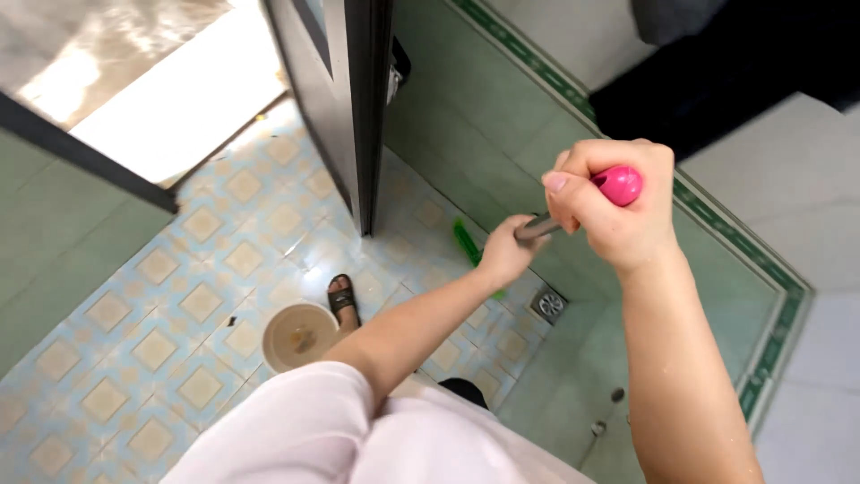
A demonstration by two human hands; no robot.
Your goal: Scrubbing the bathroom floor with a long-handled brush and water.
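Both hands grip a long-handled broom. The right hand is wrapped tight around the pink end cap, and the left hand is closed on the grey shaft lower down. The green bristles meet the tiled floor near the green wall, by the metal drain. The shaft looks stiff and light, perhaps slick when wet, so two spaced grips suit it. A round basin and a black sandal sit nearby.
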